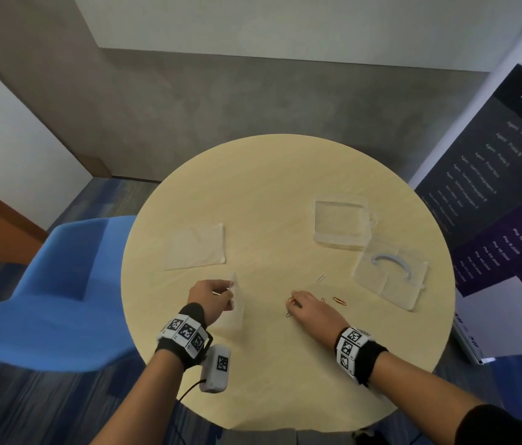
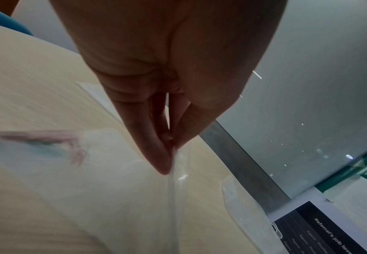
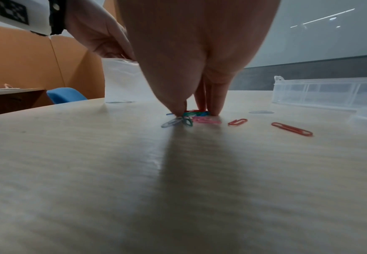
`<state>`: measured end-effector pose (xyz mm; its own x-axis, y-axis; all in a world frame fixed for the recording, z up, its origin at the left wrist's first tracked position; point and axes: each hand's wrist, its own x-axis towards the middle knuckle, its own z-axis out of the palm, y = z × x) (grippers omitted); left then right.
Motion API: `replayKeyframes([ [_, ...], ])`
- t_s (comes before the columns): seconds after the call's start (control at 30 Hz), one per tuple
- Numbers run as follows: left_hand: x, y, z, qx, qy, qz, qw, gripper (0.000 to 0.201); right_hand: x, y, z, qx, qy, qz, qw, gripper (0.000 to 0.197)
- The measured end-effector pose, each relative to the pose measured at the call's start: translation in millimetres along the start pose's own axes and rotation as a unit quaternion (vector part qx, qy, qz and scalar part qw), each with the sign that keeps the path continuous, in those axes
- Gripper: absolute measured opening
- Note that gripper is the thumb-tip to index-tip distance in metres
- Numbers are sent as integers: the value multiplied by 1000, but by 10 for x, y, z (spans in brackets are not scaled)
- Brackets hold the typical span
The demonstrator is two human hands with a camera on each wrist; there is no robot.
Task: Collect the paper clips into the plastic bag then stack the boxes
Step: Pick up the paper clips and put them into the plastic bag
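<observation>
right hand: lower centre of head view, fingertips pinching a bunch of coloured paper clips against the table
left hand: left of it, thumb and fingers pinching the rim of the plastic bag, bag held upright, bottom on the table
bag contents: wrist view shows a blurred pinkish clip shape through the plastic, count unclear
loose clips: red clip just right of the right hand, pale clip above it
boxes: clear box centre right, second clear box behind it, side by side, not stacked
flat plastic sheet: centre left, unused
progress: clip collecting midway, stacking not started
</observation>
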<state>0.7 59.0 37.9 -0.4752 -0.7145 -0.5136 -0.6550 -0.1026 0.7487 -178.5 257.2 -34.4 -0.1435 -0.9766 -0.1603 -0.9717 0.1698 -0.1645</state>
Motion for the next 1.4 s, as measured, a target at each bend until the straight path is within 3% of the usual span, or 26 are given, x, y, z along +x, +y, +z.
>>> replayKeyframes([
  [0.13, 0, 18, 56, 6, -7, 2, 1000, 31, 45, -37, -106, -16, -28, -1, 999, 24],
  [0.53, -38, 112, 150, 39, -25, -7, 999, 31, 423, -87, -497, -52, -132, 6, 990, 19],
  [0.6, -53, 135, 162, 46, -29, -7, 998, 29, 494, -11, -562, -29, -123, 28, 992, 15],
  [0.67, -60, 154, 173, 50, -32, -7, 998, 29, 551, 137, -587, 62, -56, 106, 991, 16],
  [0.73, -63, 179, 183, 49, -32, -6, 998, 28, 566, 289, -650, 228, 37, 228, 946, 14],
  [0.8, -62, 207, 195, 41, -32, -4, 999, 28, 548, 354, -727, 432, 88, 316, 840, 17],
  [0.87, -62, 232, 226, 30, -35, 0, 999, 27, 505, 224, -850, 646, 59, 309, 695, 20],
  [0.9, -60, 245, 249, 24, -37, 2, 999, 27, 496, 123, -898, 709, 40, 288, 642, 21],
  [0.93, -59, 257, 278, 16, -38, 5, 999, 27, 488, 10, -933, 737, 21, 267, 620, 22],
  [1.0, -58, 282, 338, 2, -39, 15, 999, 28, 484, -205, -947, 740, -9, 237, 629, 24],
  [1.13, -77, 330, 393, 8, -41, 29, 999, 26, 515, -404, -830, 587, 6, 261, 767, 20],
  [1.2, -93, 336, 398, 14, -41, 32, 999, 25, 518, -421, -800, 522, 4, 237, 819, 18],
  [1.33, -95, 312, 392, 16, -31, 25, 999, 27, 469, -342, -814, 499, 37, 220, 837, 26],
  [1.4, -79, 299, 386, 9, -28, 12, 1000, 28, 407, -185, -794, 409, 61, 204, 887, 34],
])
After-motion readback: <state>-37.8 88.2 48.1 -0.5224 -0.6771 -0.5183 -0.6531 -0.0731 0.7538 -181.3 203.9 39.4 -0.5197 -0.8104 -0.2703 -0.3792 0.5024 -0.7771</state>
